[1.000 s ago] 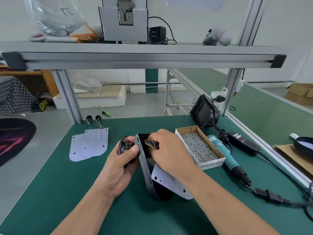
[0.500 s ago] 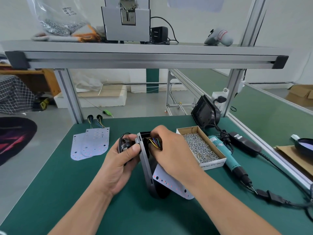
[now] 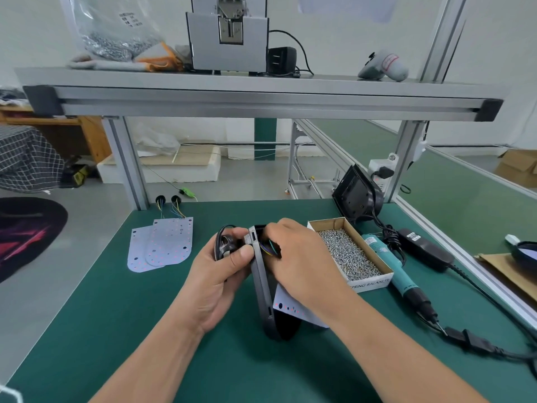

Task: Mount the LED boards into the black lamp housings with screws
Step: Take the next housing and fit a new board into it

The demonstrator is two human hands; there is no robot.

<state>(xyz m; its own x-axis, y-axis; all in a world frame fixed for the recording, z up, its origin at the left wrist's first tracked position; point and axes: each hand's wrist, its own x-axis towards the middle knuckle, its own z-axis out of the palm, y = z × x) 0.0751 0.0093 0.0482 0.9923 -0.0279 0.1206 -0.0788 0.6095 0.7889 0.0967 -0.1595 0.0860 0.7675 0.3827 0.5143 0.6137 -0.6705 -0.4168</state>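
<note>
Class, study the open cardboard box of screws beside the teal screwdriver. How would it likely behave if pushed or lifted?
The cardboard box is probably heavy for its size, being nearly full of metal screws. With no lid, tilting it would likely spill them. Low and wide, it should slide rather than tip.

**Head cam: one wide view, forward and down**

Just the one view here, worn on the person's head, facing ahead and tilted down at the green tabletop (image 3: pixel 116 315). It's pretty close in. Both forearms enter from the bottom edge, and the left hand (image 3: pixel 220 280) and right hand (image 3: pixel 299 263) sit mid-frame with the black lamp housing (image 3: pixel 261 292) they hold. The wide lens also catches the aluminium shelf (image 3: pixel 261 94) overhead, the floor (image 3: pixel 72 234) off to the left and a second bench (image 3: pixel 465 205) on the right.
</note>
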